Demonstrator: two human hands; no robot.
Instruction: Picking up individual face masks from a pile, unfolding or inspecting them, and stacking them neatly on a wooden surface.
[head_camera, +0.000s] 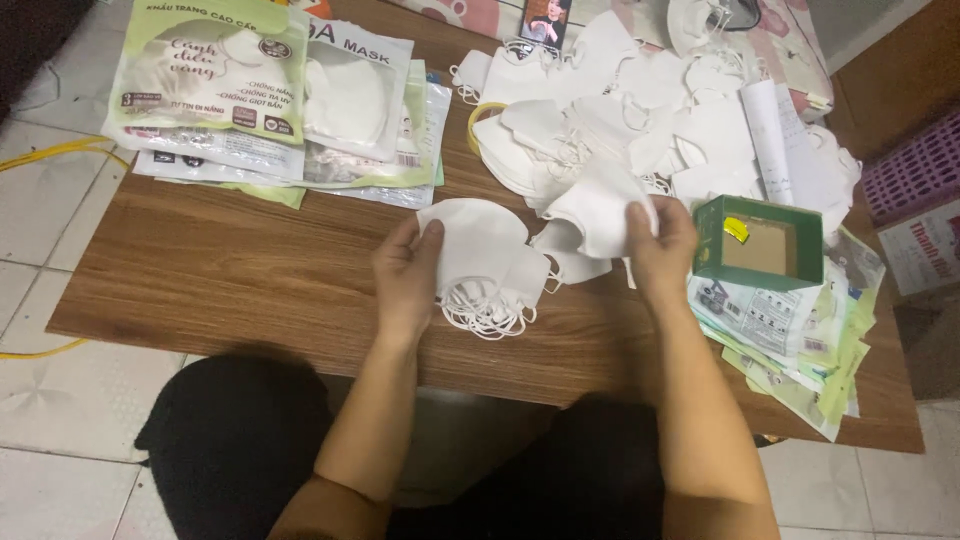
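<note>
My left hand (405, 275) grips a small stack of white face masks (480, 250) with their ear loops hanging toward the table's front edge. My right hand (660, 245) pinches another white mask (595, 210) at the near edge of a big loose pile of white masks (640, 110) across the back of the wooden table (230, 270). The two hands are a short way apart, with the masks between them.
A stack of filled green-and-white mask packets (270, 90) lies at the back left. A small open green box (760, 240) sits on flat empty packets (790, 330) by my right hand. A phone (545, 20) leans at the back. A purple basket (915, 170) stands right of the table.
</note>
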